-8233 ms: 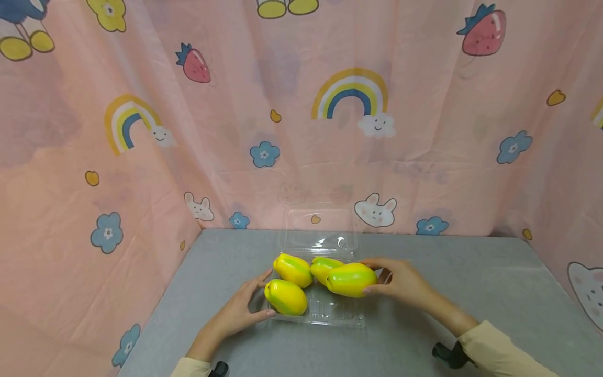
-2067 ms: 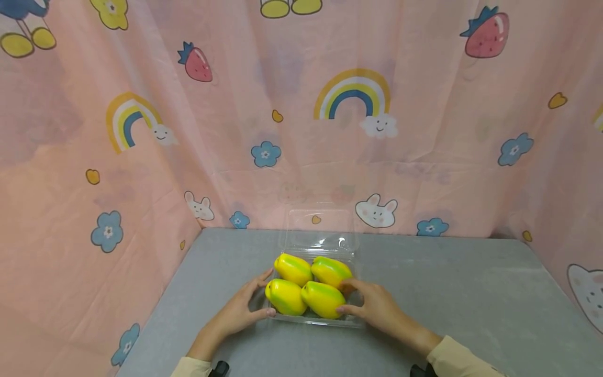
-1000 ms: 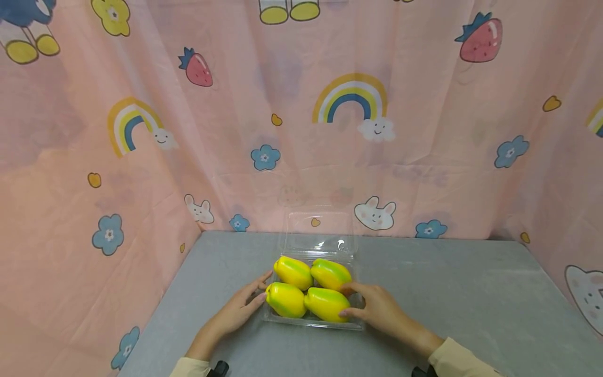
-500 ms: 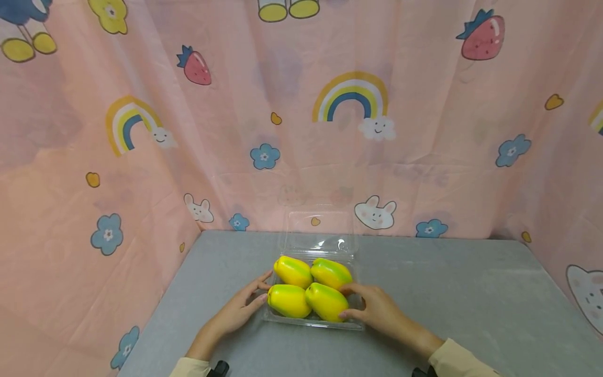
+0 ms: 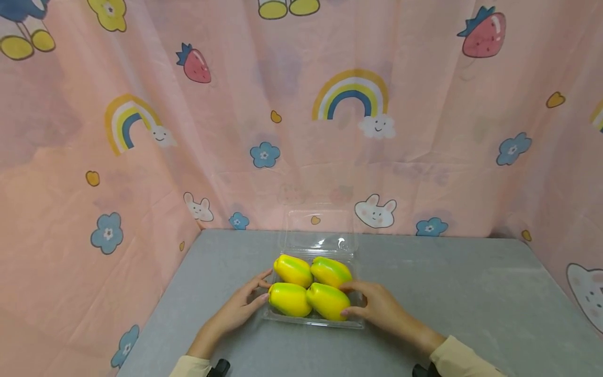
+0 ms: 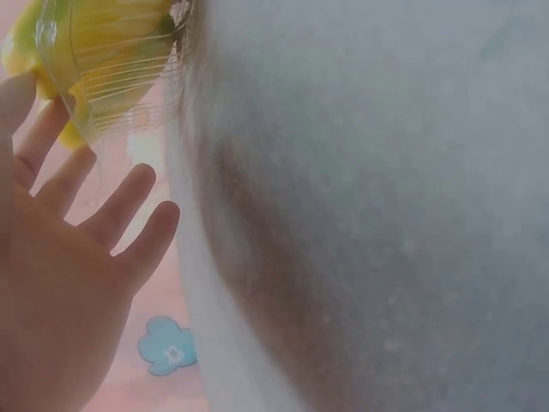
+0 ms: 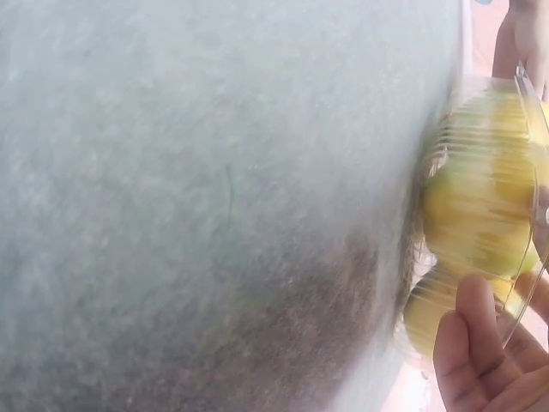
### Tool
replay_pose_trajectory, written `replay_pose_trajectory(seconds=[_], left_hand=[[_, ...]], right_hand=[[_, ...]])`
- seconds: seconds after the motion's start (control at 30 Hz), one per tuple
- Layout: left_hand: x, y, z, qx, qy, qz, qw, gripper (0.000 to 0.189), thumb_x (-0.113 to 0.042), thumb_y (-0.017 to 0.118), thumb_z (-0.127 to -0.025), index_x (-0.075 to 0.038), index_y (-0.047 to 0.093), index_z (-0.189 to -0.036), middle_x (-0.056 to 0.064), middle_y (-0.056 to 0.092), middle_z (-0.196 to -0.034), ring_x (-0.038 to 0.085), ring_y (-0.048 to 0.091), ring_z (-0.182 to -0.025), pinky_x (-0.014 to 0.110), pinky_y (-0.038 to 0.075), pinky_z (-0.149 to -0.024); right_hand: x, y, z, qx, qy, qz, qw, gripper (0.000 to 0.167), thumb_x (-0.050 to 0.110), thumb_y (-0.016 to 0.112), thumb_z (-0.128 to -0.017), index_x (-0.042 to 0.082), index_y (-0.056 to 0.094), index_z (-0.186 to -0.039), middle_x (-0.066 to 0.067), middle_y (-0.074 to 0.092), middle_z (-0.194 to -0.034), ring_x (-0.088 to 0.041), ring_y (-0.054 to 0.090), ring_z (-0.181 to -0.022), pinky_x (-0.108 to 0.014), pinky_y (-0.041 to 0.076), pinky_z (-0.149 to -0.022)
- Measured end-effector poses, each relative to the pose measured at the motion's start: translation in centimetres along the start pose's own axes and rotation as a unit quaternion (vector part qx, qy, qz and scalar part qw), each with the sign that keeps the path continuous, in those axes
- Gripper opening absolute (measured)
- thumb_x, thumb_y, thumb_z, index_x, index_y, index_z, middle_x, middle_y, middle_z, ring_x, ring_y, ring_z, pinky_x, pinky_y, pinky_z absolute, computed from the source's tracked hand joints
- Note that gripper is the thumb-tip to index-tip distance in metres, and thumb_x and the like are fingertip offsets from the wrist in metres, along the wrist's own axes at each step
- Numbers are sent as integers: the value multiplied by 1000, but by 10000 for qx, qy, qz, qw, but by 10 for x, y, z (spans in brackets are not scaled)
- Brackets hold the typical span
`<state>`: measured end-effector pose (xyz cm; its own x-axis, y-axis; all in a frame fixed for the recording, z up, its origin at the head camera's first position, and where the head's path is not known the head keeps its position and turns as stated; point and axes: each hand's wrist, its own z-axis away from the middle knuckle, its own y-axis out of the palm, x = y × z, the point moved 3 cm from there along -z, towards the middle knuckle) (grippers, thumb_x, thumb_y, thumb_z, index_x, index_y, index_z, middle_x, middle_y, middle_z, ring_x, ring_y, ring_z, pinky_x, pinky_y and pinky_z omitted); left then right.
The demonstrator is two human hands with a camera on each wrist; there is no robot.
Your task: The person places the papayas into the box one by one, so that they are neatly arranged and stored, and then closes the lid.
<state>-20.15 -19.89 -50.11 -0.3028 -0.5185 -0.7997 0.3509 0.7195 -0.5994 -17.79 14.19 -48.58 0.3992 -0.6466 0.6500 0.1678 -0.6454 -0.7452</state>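
Observation:
In the head view a clear plastic clamshell box stands on the table with yellow-green papayas in two rows. The back row has a left papaya and a right papaya. My left hand lies along the box's left side, its thumb tip at the left end of the front left papaya. The left wrist view shows that hand's fingers straight and spread. My right hand holds the front right papaya between thumb and index finger. Its other fingers lie outside the ribbed wall.
The box's clear lid stands raised behind the fruit, near the table's back edge. Grey tabletop extends to both sides. A pink printed curtain encloses the back and sides.
The papaya my right hand held raised at 8.2 s ago now lies front right in the box. The front left papaya has turned and shifted right. My left thumb has moved back to its end.

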Motion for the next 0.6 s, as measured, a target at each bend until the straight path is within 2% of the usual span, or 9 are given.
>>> replay_pose_trajectory(seconds=[0.17, 0.4, 0.6], left_hand=[[0, 1, -1, -67, 117, 45, 9999, 18, -37, 54, -101, -32, 57, -118, 0, 34, -162, 34, 31, -150, 64, 33, -115], [-1, 1, -2, -154, 262, 44, 9995, 18, -32, 57, -100, -31, 58, -118, 3, 36, -161, 36, 33, -149, 66, 35, -112], [-1, 2, -2, -114, 188, 41, 9997, 18, -35, 57, -100, -32, 57, -118, 2, 36, -161, 35, 32, -149, 65, 35, -113]], right_hand=[[-2, -2, 0, -14, -156, 4, 9999, 57, 48, 78, -76, 19, 68, -124, 9, 71, -109, 1, 41, -62, -16, 37, -54], [-2, -4, 1, 93, -149, -68, 9998, 61, 50, 78, -75, 19, 67, -126, 8, 69, -109, 3, 41, -63, -16, 38, -54], [-2, -5, 2, 109, -188, -174, 9996, 60, 48, 79, -75, 17, 67, -126, 6, 70, -110, 3, 41, -62, -16, 39, -54]])
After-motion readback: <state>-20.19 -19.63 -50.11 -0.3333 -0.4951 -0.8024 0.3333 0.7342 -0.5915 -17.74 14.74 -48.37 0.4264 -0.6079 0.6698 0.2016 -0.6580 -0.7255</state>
